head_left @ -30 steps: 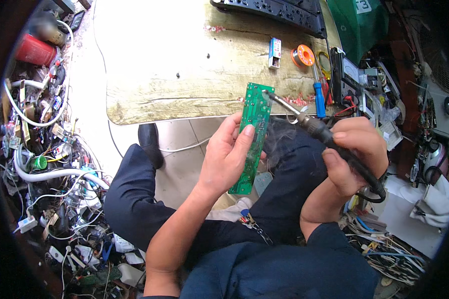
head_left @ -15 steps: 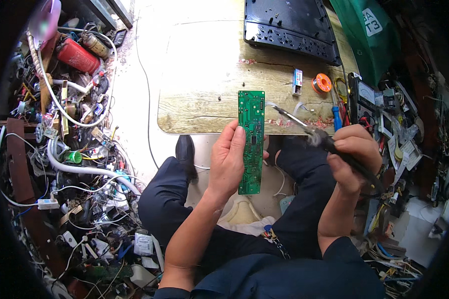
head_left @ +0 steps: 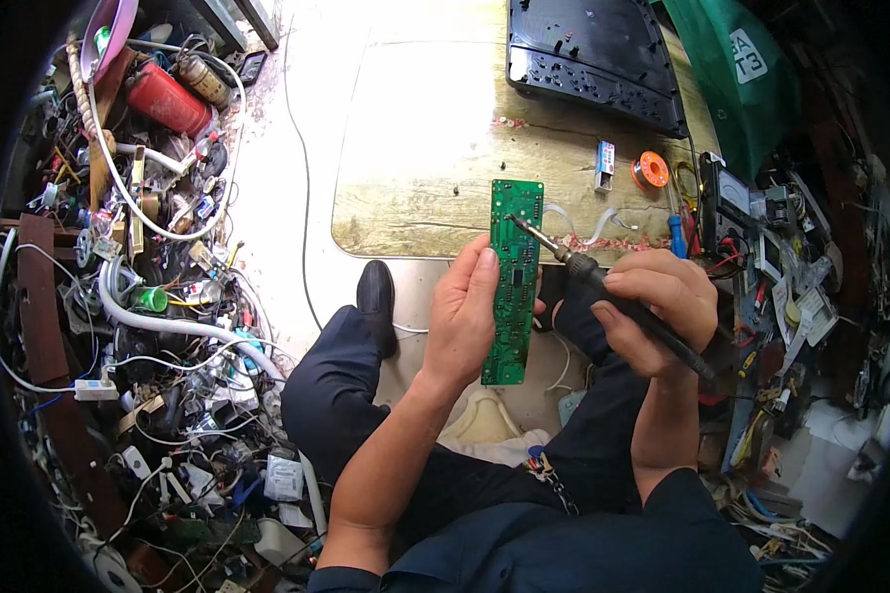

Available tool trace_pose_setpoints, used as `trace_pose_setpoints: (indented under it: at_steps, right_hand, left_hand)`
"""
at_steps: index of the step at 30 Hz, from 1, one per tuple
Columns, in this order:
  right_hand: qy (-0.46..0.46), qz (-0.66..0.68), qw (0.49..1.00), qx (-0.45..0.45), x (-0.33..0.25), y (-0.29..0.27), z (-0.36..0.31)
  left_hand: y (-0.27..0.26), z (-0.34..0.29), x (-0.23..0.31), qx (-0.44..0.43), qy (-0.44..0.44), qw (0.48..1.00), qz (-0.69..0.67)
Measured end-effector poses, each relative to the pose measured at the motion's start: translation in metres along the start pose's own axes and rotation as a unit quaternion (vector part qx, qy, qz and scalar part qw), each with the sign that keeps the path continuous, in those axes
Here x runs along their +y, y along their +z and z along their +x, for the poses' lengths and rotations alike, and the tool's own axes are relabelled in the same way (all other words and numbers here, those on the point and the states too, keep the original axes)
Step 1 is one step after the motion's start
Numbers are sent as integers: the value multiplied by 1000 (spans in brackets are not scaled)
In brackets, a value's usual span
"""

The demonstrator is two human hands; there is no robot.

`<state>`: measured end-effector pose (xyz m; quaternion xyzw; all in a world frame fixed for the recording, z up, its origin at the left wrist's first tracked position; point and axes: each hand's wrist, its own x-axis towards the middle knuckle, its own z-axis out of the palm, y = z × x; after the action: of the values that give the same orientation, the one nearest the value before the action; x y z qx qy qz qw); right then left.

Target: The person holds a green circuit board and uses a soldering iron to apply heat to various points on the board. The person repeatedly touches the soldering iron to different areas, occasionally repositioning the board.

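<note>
My left hand grips a long green circuit board by its left edge, thumb on the face, fingers curled behind it. The board stands lengthwise over my lap, just off the table's near edge. In my right hand is a black-handled soldering iron, held like a pen. Its metal tip reaches the upper left part of the board; whether it touches the surface I cannot tell. White ribbon wires run out from the board's upper right side toward the table.
On the wooden table lie a black plastic panel, a small box, an orange solder spool and a blue screwdriver. A multimeter stands at the right. Cables and scrap parts crowd the left floor beside a red cylinder.
My right hand has moved left with the soldering iron, bringing its tip from beside the board to over its upper part. The whole view has shifted slightly.
</note>
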<state>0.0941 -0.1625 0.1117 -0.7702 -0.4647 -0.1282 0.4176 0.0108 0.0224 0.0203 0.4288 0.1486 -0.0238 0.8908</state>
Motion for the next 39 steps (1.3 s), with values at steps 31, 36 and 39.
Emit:
trace_pose_setpoints:
  at_steps: [31,36,39]
  right_hand:
    - [23,12,1000,-17,3,7,1]
    - [30,9,1000,-1,5,8,-2]
    - [30,8,999,11,5,7,-3]
  left_hand:
    - [1,-2,2,-6,-7,1000,25]
    - [1,-2,0,-5,-5,1000,26]
    - [0,-2,0,-5,-9,1000,27]
